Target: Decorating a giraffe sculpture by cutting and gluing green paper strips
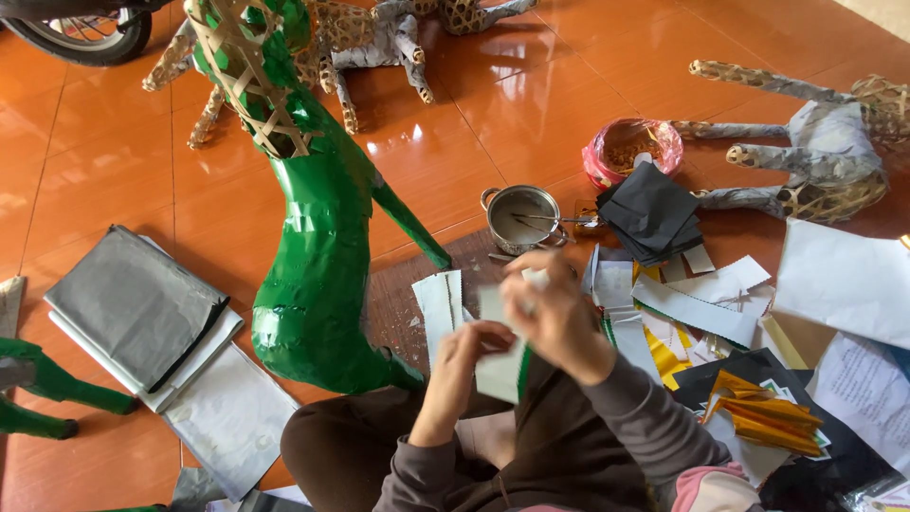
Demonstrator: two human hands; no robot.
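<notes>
I sit on an orange tiled floor. My left hand (462,365) and my right hand (553,313) are both raised over my lap, pinching a small white piece of paper (500,365) between them. The hands are blurred. Just left of them stands a tall green paper-covered animal figure (318,256) with a bare woven bamboo top (248,71). A strip of white paper (440,305) lies on a wooden board (393,294) beyond my hands.
A small metal pot (522,217) with a spoon-like tool stands ahead. Black paper squares (652,216), a pink plastic bag (631,147), cut white, yellow and black scraps (706,313) lie right. Grey sheets (142,308) lie left. Woven animal frames (820,152) stand behind.
</notes>
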